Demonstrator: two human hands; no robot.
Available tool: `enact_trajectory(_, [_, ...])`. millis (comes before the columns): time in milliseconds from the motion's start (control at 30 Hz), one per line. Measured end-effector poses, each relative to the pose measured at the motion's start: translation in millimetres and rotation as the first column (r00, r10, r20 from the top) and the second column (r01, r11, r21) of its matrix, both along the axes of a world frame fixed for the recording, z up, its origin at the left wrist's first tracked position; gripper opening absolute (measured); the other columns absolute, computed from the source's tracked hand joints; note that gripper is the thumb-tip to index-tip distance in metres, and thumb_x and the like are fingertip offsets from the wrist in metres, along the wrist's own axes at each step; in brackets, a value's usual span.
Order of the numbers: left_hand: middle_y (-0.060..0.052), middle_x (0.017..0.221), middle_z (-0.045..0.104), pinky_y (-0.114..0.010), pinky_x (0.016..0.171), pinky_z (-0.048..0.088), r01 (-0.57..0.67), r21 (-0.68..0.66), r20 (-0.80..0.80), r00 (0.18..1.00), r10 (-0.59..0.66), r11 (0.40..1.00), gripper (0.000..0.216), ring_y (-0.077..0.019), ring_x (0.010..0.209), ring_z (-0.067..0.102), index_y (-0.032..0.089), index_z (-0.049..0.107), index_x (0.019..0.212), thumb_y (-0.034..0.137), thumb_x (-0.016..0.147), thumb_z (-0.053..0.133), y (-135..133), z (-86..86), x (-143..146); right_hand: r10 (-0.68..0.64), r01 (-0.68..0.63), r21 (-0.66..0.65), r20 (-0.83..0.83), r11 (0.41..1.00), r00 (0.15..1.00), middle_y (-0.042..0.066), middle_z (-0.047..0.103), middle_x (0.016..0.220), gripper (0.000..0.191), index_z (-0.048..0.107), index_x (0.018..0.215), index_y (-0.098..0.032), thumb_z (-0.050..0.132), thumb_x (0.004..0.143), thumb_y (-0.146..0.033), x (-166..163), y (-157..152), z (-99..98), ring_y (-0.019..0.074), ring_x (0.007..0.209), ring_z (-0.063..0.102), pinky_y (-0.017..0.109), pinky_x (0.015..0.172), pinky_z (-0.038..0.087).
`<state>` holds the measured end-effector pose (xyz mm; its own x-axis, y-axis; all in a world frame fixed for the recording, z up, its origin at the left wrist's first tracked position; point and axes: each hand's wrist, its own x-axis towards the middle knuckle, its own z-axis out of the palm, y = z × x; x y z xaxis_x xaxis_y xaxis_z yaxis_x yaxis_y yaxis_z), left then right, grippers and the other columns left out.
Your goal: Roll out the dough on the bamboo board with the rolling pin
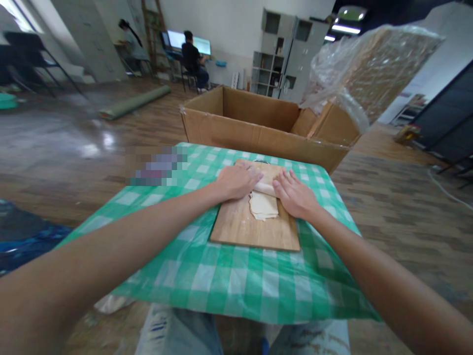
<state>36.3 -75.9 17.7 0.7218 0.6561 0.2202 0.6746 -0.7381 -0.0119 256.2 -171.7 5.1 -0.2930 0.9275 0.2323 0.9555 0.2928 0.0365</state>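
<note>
1. Head view: the person is pressing both hands onto a rolling pin (265,188) that is lying across a wooden board (254,231). Its long axis is running from 9 to 3 o'clock, with the right end sitting slightly nearer the person.
2. The left hand (236,181) is cupping the pin's left end, its fingers curling down over the far side. The right hand (295,195) is lying flat on the right end, fingers stretched out and pointing toward 11 o'clock.
3. Only a short middle stretch of the pin is showing between the two hands.
4. The dough (263,205), a thin pale sheet, is lying on the board at 6 o'clock from the pin, its far edge meeting the pin. It is sitting between the wrists, about equally near both hands.
5. The board is resting on a green checked tablecloth (221,281). A cardboard box (258,123) is standing open at 12 o'clock beyond the table, and a plastic-wrapped bundle (373,69) is leaning out of it at 2 o'clock.
</note>
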Motion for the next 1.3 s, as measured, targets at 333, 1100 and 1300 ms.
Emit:
enact_trajectory(333, [-0.021,0.163,0.044,-0.048,0.127,0.025,-0.065,0.118,0.083,0.995,0.055,0.991,0.072,-0.0337,0.152,0.04,0.003,0.042,0.157,0.055,0.109,0.027,-112.5,-4.2,-53.5,0.078,-0.077,0.027,-0.025,0.997,0.997,0.024,0.031,0.168,0.084,0.038,0.16,0.0,0.032,0.106,-0.064,-29.2,-81.9,9.7,0.0352,0.159,0.025,0.055,0.128,0.027])
enact_trajectory(1100, [-0.024,0.138,0.066,-0.05,0.111,0.044,-0.233,0.024,0.028,0.972,0.232,0.972,0.066,-0.0351,0.131,0.062,0.007,0.063,0.132,0.05,0.111,0.018,-55.7,-9.9,-51.7,0.242,-0.245,-0.122,-0.034,0.962,0.97,0.007,0.057,0.155,0.062,0.062,0.146,-0.02,0.017,0.112,-0.046,-33.8,35.2,16.6,0.0265,0.151,0.045,0.05,0.129,0.028])
enact_trajectory(1300, [-0.025,0.157,0.05,-0.048,0.122,0.035,-0.204,0.013,0.048,0.978,0.203,0.979,0.074,-0.0361,0.15,0.044,0.002,0.049,0.15,0.056,0.109,0.021,-100.5,-7.0,-55.2,0.166,-0.171,-0.069,-0.068,0.983,0.984,0.014,0.04,0.166,0.073,0.044,0.16,-0.012,0.024,0.108,-0.061,-29.3,-19.4,16.3,0.0336,0.157,0.032,0.056,0.126,0.031])
